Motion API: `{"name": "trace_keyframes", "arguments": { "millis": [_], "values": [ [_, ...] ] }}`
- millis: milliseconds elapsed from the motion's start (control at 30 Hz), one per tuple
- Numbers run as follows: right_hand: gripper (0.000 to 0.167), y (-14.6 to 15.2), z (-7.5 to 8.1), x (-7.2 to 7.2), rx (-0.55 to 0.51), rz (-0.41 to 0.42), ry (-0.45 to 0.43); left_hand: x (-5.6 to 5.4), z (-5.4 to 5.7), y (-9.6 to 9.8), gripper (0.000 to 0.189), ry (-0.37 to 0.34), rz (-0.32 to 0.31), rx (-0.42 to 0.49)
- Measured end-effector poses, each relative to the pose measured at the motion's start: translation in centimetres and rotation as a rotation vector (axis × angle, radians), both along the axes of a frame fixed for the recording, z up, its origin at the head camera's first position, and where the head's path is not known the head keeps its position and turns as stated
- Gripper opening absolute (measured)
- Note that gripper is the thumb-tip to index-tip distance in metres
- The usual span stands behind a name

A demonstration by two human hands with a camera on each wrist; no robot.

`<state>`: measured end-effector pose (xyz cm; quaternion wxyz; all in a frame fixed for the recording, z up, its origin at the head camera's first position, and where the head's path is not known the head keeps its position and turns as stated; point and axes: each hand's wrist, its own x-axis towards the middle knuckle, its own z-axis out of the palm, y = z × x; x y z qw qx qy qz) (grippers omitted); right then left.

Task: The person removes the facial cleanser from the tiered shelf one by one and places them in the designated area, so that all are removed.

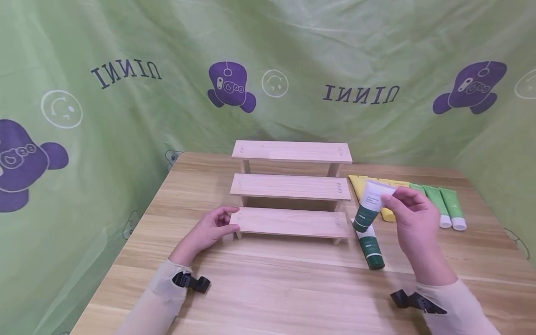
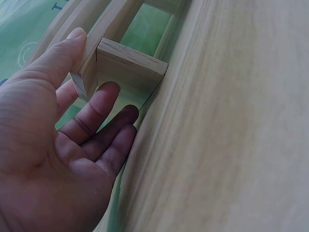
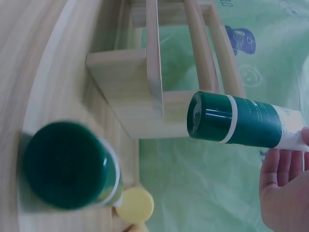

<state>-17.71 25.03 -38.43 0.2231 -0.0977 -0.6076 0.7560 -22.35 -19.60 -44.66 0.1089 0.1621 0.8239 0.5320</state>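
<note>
A three-step wooden display rack (image 1: 289, 221) stands on the table. My left hand (image 1: 211, 230) grips the left end of its lowest step, and in the left wrist view the thumb lies against the board (image 2: 89, 65) with the other fingers curled below. Up off the table, my right hand (image 1: 418, 223) pinches a white-and-dark-green squeeze tube (image 1: 368, 207) by its flat white end, green cap pointing down. In the right wrist view that tube (image 3: 251, 121) overlaps the rack's side. Beneath it a matching tube (image 1: 371, 251) lies on the table, beside the rack's right end.
Several yellow tubes (image 1: 357, 185) lie right of the rack, partly hidden by the held tube and right hand. Light green tubes (image 1: 452, 202) with white caps lie farther right. A green printed curtain (image 1: 301, 121) hangs behind the wooden table (image 1: 268, 288).
</note>
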Motion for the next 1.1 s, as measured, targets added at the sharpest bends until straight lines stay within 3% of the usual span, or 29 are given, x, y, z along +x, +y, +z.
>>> {"name": "trace_keyframes", "arguments": {
  "millis": [367, 800, 1100],
  "values": [
    [0.025, 2.4, -0.5, 1.0, -0.065, 0.005, -0.004, -0.1, -0.2, 0.1, 0.049, 0.013, -0.006, -0.015],
    [0.023, 5.0, -1.9, 1.8, 0.006, -0.005, -0.053, 0.2, 0.1, 0.0, 0.048, 0.004, -0.001, -0.012],
    [0.02, 5.8, -2.7, 1.9, 0.083, 0.072, -0.07, -1.5, -3.5, -0.9, 0.051, 0.02, 0.003, 0.003]
  ]
}}
